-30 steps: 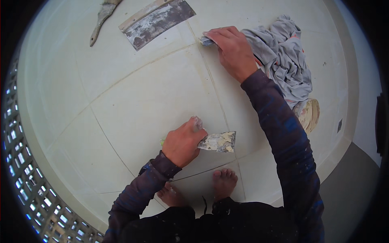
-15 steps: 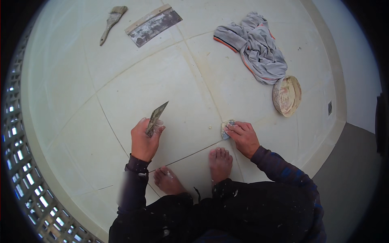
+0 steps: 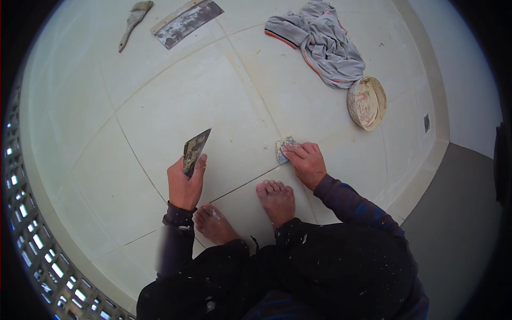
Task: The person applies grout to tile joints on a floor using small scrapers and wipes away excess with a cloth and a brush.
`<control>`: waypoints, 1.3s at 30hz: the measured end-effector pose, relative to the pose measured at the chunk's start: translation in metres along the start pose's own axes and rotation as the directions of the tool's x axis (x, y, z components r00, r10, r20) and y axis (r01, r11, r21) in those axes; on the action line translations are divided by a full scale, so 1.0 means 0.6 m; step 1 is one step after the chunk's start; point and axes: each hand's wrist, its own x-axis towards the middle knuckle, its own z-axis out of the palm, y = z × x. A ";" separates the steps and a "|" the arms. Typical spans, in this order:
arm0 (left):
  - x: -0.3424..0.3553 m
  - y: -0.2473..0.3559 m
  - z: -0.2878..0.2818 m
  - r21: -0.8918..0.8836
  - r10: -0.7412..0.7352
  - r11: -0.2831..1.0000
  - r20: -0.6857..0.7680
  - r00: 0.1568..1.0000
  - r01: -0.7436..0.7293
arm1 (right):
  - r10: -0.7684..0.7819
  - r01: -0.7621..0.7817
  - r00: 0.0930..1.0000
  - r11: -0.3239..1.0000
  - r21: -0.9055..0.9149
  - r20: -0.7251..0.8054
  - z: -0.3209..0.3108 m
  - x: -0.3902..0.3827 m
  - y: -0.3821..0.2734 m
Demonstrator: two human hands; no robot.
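My left hand point(image 3: 184, 181) grips a putty knife point(image 3: 196, 148), its dark, putty-smeared blade pointing up and to the right. My right hand point(image 3: 305, 162) is closed on a small grey scraper point(image 3: 284, 151) crusted with pale putty, resting on a seam between the cream floor tiles point(image 3: 154, 138), just beyond my bare right foot point(image 3: 276, 200). A small pale lump point(image 3: 265, 146) lies left of that scraper. Farther off to the right sits a round shallow tub point(image 3: 366, 104) with creamy putty inside.
A crumpled grey cloth point(image 3: 333, 53) with orange trim lies beside the tub. A wide steel blade point(image 3: 186, 24) and a paintbrush point(image 3: 130, 26) lie at the back left. A patterned openwork border point(image 3: 34, 234) curves along the left; a white wall point(image 3: 469, 106) stands at right.
My right hand and scraper came down from beside the cloth toward my feet. My left hand moved left and its knife tilted upright. The view has shifted, showing more of the tub.
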 end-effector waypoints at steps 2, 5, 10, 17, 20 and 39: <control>0.004 0.003 0.010 -0.055 -0.035 0.998 0.041 0.999 0.037 | 0.030 -0.030 0.999 1.000 -0.008 0.045 -0.025 -0.078 -0.023; 0.007 0.000 0.014 -0.058 -0.028 0.998 0.050 0.998 0.031 | 0.099 -0.104 0.979 0.994 0.021 0.180 -0.065 -0.102 -0.026; 0.012 0.008 0.040 -0.095 0.009 0.995 0.150 0.989 0.006 | 0.425 -0.609 0.793 0.542 0.580 0.435 -0.087 -0.066 -0.002; -0.009 0.018 0.076 -0.244 0.074 0.969 0.171 0.983 -0.030 | 0.334 -0.448 0.696 -0.490 0.748 0.636 -0.082 0.033 -0.032; -0.016 0.044 0.085 -0.381 -0.056 0.909 0.288 0.956 0.168 | 0.195 -0.395 0.753 -0.631 0.668 0.629 -0.083 0.046 -0.056; -0.015 0.099 0.071 -0.597 0.011 0.783 0.290 0.957 0.172 | 0.127 -0.379 0.814 -0.622 0.685 0.567 -0.105 0.082 -0.114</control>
